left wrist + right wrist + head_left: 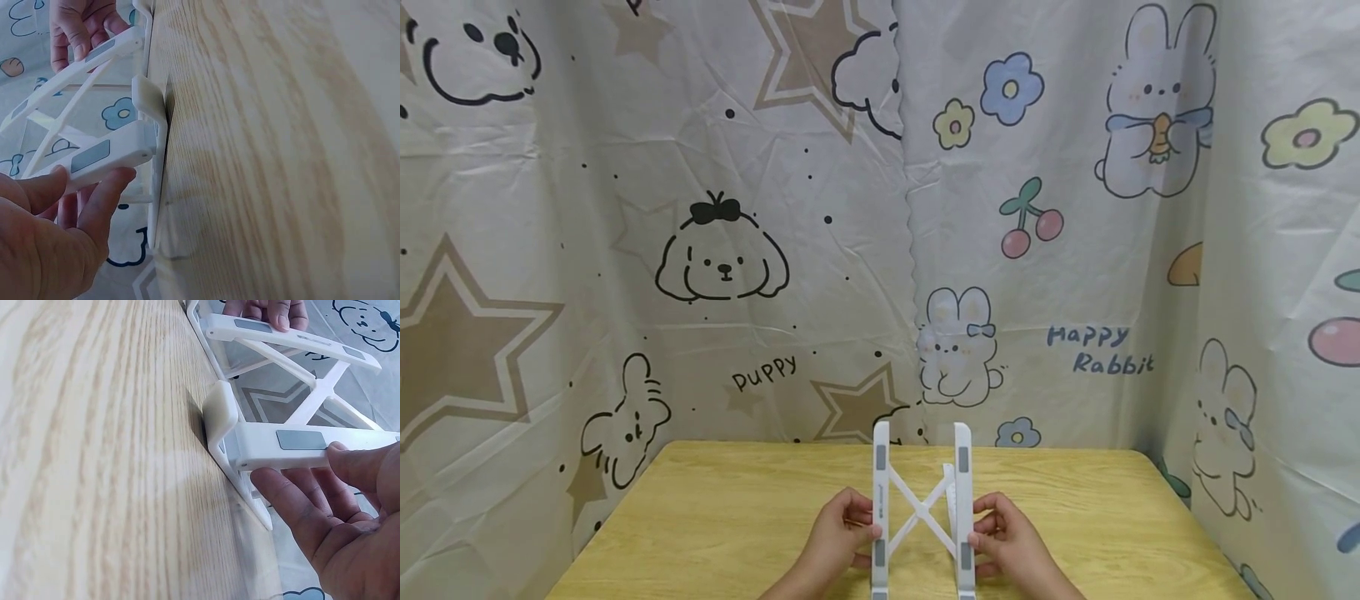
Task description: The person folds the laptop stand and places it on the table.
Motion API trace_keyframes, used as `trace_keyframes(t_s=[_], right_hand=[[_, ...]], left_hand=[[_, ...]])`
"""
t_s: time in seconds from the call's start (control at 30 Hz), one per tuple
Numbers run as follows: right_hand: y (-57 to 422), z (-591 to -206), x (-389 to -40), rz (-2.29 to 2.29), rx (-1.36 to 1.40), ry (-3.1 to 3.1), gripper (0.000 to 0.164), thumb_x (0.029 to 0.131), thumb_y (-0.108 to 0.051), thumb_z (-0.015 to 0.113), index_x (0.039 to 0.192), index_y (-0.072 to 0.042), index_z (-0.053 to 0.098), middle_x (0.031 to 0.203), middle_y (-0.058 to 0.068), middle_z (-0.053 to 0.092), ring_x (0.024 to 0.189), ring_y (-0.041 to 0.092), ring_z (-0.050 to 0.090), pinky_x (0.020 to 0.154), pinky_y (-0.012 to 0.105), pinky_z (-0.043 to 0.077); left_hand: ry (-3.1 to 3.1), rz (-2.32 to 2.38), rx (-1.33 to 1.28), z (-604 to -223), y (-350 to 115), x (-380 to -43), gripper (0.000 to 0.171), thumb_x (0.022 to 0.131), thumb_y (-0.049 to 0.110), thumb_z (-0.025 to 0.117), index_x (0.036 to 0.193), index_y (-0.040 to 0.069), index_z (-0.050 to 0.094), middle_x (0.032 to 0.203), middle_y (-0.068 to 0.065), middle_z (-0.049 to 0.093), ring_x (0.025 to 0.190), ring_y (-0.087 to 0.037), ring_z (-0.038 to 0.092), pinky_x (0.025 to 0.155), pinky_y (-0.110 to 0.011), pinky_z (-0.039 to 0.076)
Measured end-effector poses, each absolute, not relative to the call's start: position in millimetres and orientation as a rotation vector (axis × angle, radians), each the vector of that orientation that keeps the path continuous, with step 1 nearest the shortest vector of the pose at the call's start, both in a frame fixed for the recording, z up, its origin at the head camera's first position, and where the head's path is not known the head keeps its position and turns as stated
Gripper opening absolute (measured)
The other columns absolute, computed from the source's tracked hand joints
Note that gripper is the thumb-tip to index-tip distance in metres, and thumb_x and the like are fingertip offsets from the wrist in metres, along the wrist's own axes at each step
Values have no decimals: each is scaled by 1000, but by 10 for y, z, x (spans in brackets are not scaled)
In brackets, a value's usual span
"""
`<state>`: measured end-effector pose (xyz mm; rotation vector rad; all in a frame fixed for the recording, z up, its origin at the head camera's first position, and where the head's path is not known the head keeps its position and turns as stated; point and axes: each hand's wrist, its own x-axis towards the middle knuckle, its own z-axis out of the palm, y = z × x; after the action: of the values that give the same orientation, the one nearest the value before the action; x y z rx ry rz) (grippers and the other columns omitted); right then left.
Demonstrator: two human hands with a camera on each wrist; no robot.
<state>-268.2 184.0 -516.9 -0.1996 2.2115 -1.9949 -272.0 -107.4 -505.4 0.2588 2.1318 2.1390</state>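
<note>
The left rail of a white, plastic-looking folding stand with X-shaped crossbars (921,510) is gripped by the left hand (837,535), its thumb laid on the face and its fingers bent behind. The right rail is pinched in the same way by the right hand (1011,537). Grey rectangular pads (964,459) are set into both rails, which are held nearly parallel, apart, with the crossbars spread between them. Below the rails, upturned white lips (220,415) are seen at the ends of the base bars, which appear to be rested on the table.

The step in hand is judged to be the setting of the rails' angle or spread. Both rails would best be moved evenly, so that the crossbars are not twisted; fingertips should be kept clear of the hinged ends, and the base should be held flat.

The stand is placed at the near middle of a pale yellow wood-grain table (722,517), backed by off-white cartoon-printed cloth (850,267).
</note>
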Motion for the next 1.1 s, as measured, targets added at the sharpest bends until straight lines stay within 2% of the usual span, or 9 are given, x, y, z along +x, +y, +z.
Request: trace_keyframes(t_s=[0.7, 1.1], right_hand=[[1772, -5175, -2664, -1995, -190, 2237, 37, 96, 6, 65, 128, 1, 46, 94, 13, 59, 80, 24, 66, 64, 51, 63], [1758, -5181, -2683, -2012, -183, 2213, 39, 96, 2, 66, 130, 1, 47, 94, 13, 60, 81, 25, 68, 63, 51, 63]], left_hand=[[2168, 2141, 277, -5084, -979, -2728, 26, 88, -11, 68, 109, -4, 55, 96, -11, 55, 82, -20, 59, 60, -54, 62], [2232, 2114, 280, -5051, -897, -2735, 27, 88, -9, 71, 109, 0, 56, 97, -11, 56, 82, -19, 60, 56, -48, 62]])
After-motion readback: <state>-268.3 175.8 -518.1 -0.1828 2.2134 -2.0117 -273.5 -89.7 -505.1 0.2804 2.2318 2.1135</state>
